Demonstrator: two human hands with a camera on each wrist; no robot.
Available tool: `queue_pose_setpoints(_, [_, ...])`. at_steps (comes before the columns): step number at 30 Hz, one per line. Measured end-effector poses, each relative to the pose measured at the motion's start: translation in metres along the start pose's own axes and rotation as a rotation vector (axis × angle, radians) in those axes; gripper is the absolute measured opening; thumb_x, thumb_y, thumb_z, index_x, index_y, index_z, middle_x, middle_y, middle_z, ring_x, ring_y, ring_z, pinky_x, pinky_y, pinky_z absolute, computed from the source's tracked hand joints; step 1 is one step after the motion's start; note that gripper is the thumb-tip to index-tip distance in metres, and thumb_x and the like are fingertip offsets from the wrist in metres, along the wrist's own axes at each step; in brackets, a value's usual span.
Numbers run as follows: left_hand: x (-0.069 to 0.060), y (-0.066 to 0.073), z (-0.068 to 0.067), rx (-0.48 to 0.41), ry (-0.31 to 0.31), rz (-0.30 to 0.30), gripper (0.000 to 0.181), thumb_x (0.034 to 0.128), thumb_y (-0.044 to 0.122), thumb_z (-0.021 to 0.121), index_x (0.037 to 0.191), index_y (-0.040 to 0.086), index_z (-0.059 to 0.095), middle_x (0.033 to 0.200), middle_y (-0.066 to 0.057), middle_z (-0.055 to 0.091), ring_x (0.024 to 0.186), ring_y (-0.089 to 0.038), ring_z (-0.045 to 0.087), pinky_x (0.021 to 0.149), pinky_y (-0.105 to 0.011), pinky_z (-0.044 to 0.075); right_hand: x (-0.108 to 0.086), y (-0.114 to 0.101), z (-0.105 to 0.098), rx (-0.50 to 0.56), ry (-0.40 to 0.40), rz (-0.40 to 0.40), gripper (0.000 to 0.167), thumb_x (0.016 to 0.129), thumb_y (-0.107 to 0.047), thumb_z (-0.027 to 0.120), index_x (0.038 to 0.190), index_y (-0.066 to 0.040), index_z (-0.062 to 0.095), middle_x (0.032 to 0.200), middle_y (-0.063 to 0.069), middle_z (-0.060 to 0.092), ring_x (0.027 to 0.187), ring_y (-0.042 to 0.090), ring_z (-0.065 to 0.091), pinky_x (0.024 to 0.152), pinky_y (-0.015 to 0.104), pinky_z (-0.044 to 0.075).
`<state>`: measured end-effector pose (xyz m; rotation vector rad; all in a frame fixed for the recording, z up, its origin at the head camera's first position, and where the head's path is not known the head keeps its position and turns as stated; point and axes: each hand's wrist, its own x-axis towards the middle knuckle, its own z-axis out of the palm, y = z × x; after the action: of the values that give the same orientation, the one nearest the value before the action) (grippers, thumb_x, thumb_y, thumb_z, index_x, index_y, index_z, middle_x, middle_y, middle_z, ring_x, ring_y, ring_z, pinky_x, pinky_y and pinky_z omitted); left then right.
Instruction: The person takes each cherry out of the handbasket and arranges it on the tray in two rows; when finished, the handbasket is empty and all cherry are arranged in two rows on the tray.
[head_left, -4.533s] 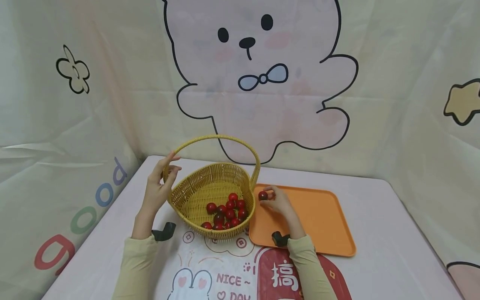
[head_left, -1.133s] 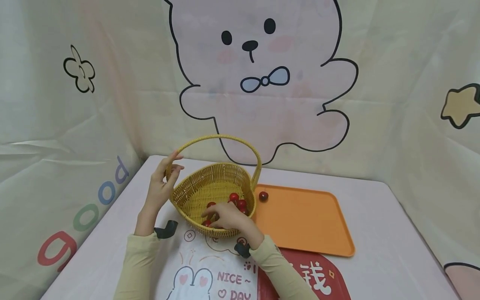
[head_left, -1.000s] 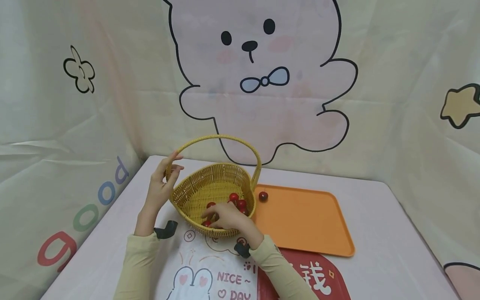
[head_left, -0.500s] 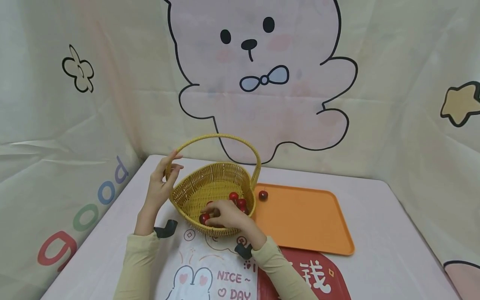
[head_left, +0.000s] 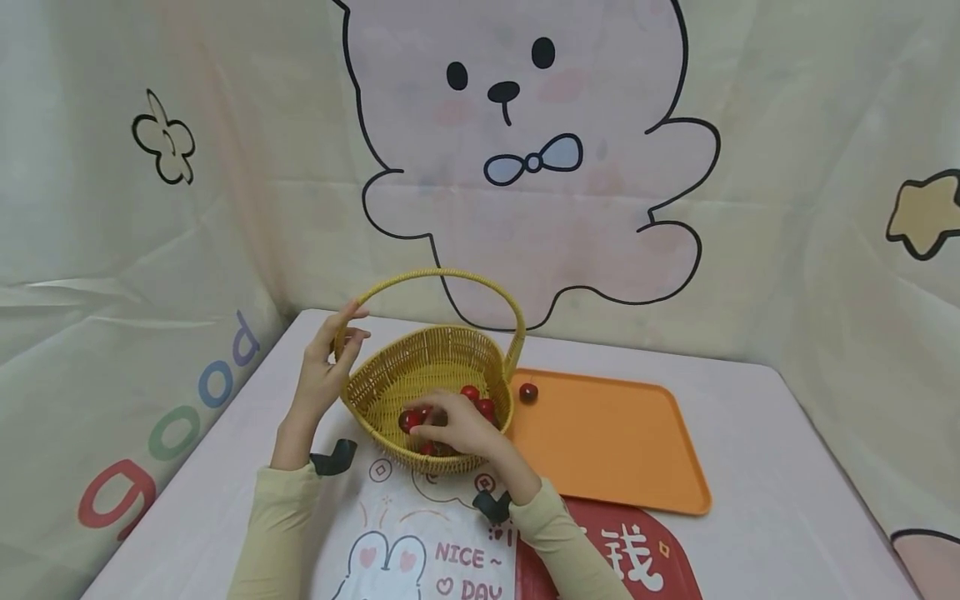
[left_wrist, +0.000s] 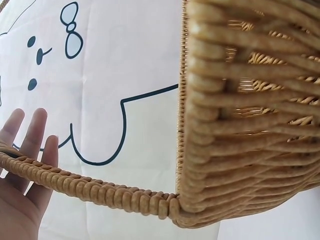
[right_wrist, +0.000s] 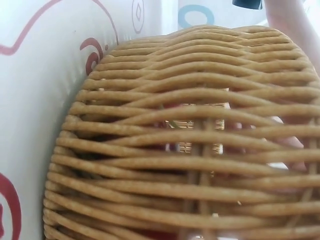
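The person's left hand (head_left: 322, 375) holds the left side of the tall arched handle (head_left: 438, 272) of a yellow woven wicker basket (head_left: 397, 367), with the handle passing between thumb and fingers. The right hand (head_left: 461, 425) is inside the basket, its grip narrow: thumb and fingertips seem to pinch a glossy dark-red round cherry (head_left: 408, 421), though the right wrist view shows mostly weave and the hand hides part of the pile. Other red cherries (head_left: 486, 408) lie in the basket around and beneath that hand.

Just right of the basket, a flat orange rectangular tray (head_left: 615, 442) bears a single dark-red cherry (head_left: 528, 392) near its far left corner. Both basket and tray stand on a white table (head_left: 757, 450) with printed drawings and lettering at its near side. Behind hangs a pale cloth backdrop (head_left: 757, 250) with a large pink cartoon bear.
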<state>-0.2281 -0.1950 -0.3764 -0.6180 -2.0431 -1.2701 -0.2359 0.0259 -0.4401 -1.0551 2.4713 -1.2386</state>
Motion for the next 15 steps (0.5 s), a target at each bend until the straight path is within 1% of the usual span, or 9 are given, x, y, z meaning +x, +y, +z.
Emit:
queue_pose_setpoints(2, [0.000, 0.000, 0.000, 0.005, 0.000, 0.001, 0.049, 0.0896, -0.009, 0.050, 0.137, 0.003, 0.041, 0.118, -0.019, 0.055, 0.092, 0.006, 0.055, 0.077, -0.015, 0.041, -0.001, 0.000, -0.001, -0.004, 0.013, -0.009, 0.039, 0.087, -0.026, 0.066, 0.124, -0.017, 0.060, 0.108, -0.001, 0.057, 0.088, 0.009, 0.056, 0.076, 0.020, 0.046])
queue_pose_setpoints(4, [-0.001, 0.000, 0.000, 0.003, 0.000, 0.001, 0.049, 0.0896, -0.009, 0.050, 0.136, 0.003, 0.041, 0.118, -0.020, 0.055, 0.092, 0.006, 0.055, 0.076, -0.016, 0.041, -0.002, -0.001, -0.002, 0.001, 0.025, -0.019, 0.038, 0.087, -0.025, 0.066, 0.123, -0.016, 0.060, 0.109, 0.000, 0.057, 0.088, 0.009, 0.056, 0.076, 0.021, 0.046])
queue_pose_setpoints(8, [-0.001, 0.000, 0.000, -0.003, -0.006, -0.002, 0.049, 0.0897, -0.009, 0.050, 0.136, 0.002, 0.041, 0.117, -0.025, 0.054, 0.093, 0.010, 0.053, 0.073, -0.015, 0.040, -0.005, -0.002, -0.007, 0.017, 0.048, -0.042, 0.036, 0.086, -0.024, 0.067, 0.121, -0.016, 0.061, 0.111, 0.001, 0.057, 0.088, 0.009, 0.058, 0.075, 0.021, 0.048])
queue_pose_setpoints(11, [-0.001, 0.000, 0.000, 0.005, -0.008, -0.005, 0.048, 0.0900, -0.009, 0.050, 0.136, 0.002, 0.041, 0.118, -0.024, 0.054, 0.093, 0.012, 0.052, 0.074, -0.015, 0.040, -0.008, -0.005, -0.012, 0.022, 0.057, -0.060, 0.035, 0.086, -0.024, 0.067, 0.120, -0.017, 0.061, 0.110, -0.001, 0.059, 0.086, 0.009, 0.059, 0.073, 0.022, 0.049])
queue_pose_setpoints(13, [-0.001, 0.000, -0.001, 0.013, -0.007, -0.004, 0.048, 0.0899, -0.009, 0.050, 0.136, 0.002, 0.041, 0.119, -0.023, 0.055, 0.093, 0.010, 0.054, 0.075, -0.015, 0.041, -0.010, -0.007, -0.015, 0.022, 0.063, -0.068, 0.036, 0.086, -0.025, 0.067, 0.120, -0.019, 0.060, 0.108, -0.003, 0.060, 0.083, 0.008, 0.059, 0.070, 0.023, 0.049])
queue_pose_setpoints(15, [0.000, 0.001, -0.001, 0.015, -0.006, -0.003, 0.048, 0.0898, -0.009, 0.050, 0.136, 0.002, 0.041, 0.119, -0.022, 0.055, 0.091, 0.001, 0.058, 0.076, -0.016, 0.041, -0.012, -0.010, -0.018, 0.029, 0.073, -0.064, 0.036, 0.085, -0.026, 0.067, 0.120, -0.021, 0.060, 0.106, -0.005, 0.061, 0.081, 0.007, 0.058, 0.068, 0.024, 0.048])
